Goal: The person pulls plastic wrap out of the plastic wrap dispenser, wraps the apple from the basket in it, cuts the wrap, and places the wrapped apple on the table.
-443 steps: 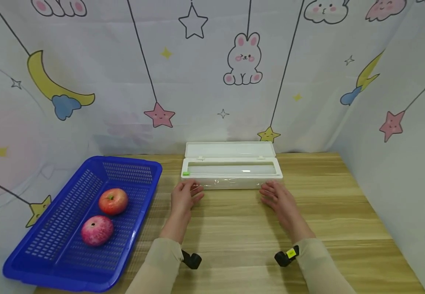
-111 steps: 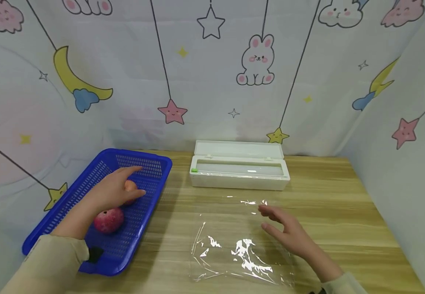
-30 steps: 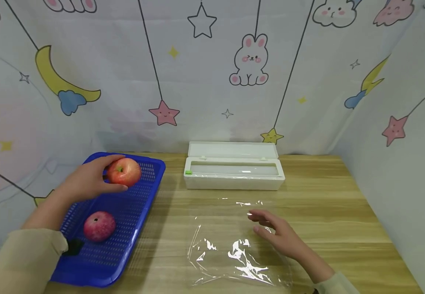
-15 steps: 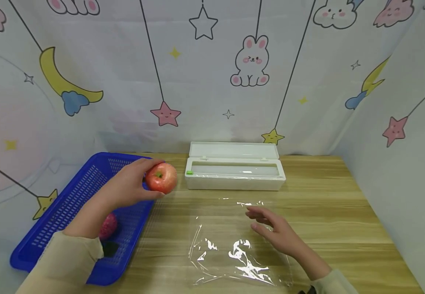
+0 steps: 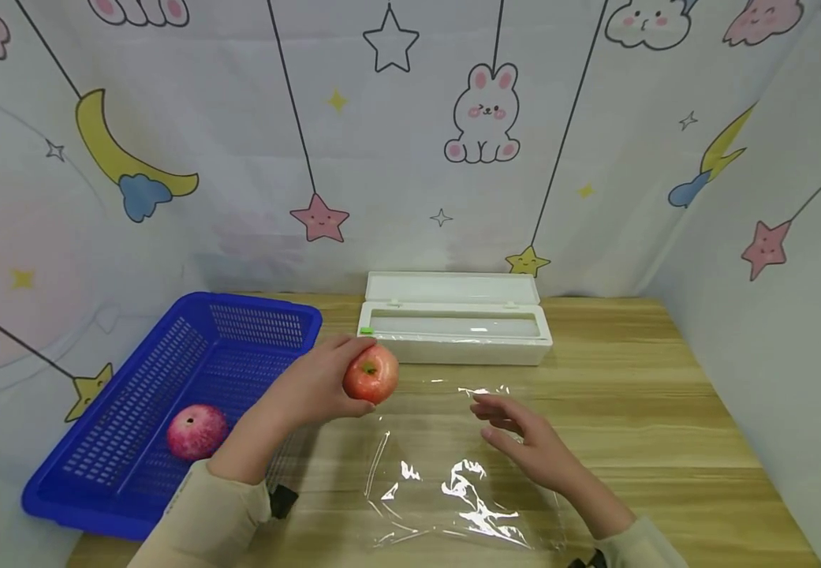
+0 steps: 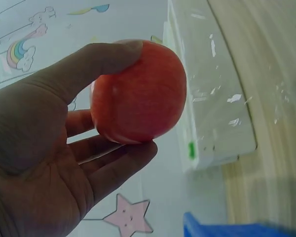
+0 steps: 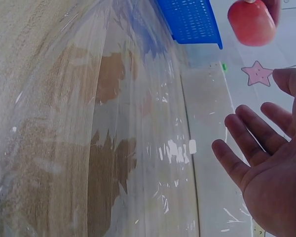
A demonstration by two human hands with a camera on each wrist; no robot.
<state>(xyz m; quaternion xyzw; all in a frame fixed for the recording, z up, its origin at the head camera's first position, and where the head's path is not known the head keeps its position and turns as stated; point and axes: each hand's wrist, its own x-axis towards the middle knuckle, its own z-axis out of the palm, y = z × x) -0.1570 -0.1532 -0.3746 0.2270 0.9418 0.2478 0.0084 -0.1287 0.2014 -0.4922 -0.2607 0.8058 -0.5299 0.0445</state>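
Observation:
My left hand [image 5: 318, 383] grips a red apple [image 5: 371, 374] between thumb and fingers, held up over the table just in front of the white box. In the left wrist view the thumb lies across the top of the apple [image 6: 140, 94] and the fingers support it from below. A sheet of clear plastic wrap [image 5: 445, 489] lies spread on the table, with shiny creases. Above its right part hovers my right hand [image 5: 534, 446], fingers loosely extended and holding nothing. The right wrist view shows that palm [image 7: 281, 182] beside the wrap.
At the back stands a white cling-film dispenser box [image 5: 456, 351], lid raised, with a green slider at its left end. To the left sits a blue plastic basket [image 5: 126, 521] holding a darker pink-red round fruit [image 5: 197, 432]. A patterned cloth hangs behind the wooden table [image 5: 666, 442].
The left hand picked the apple out of the blue basket and has carried it right, past the basket's edge. Earlier, the wrap was spread over the table. The right hand has barely moved lately.

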